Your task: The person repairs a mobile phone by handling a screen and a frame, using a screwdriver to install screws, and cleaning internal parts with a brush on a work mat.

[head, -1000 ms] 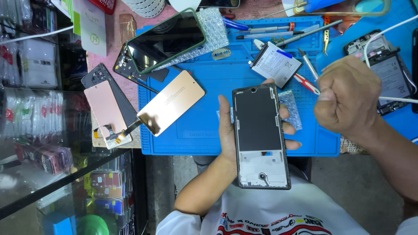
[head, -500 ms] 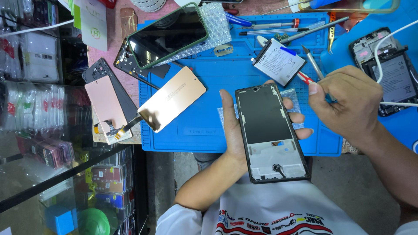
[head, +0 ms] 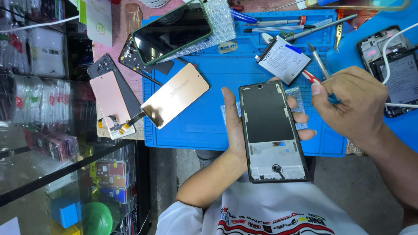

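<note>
My left hand [head: 232, 126] holds an opened black phone frame [head: 272, 130] from underneath, above the near edge of the blue work mat [head: 204, 74]. The frame's inside faces up, dark in its upper half and pale in its lower, with a small round part near the bottom. My right hand [head: 355, 104] hovers just right of the frame's top, fingers curled around a thin tool with a red and blue handle [head: 311, 77]. Most of that tool is hidden in the hand.
On the mat lie a white battery [head: 283, 58], a copper-coloured display panel [head: 174, 102], tweezers [head: 339, 30] and pens. A green-cased phone [head: 172, 32] rests on bubble wrap. Another opened phone [head: 394, 69] with a white cable lies right. A glass showcase [head: 52, 143] stands left.
My right hand went from a raised fist to gripping the red and blue tool beside the frame. The phone frame tilted slightly in my left hand.
</note>
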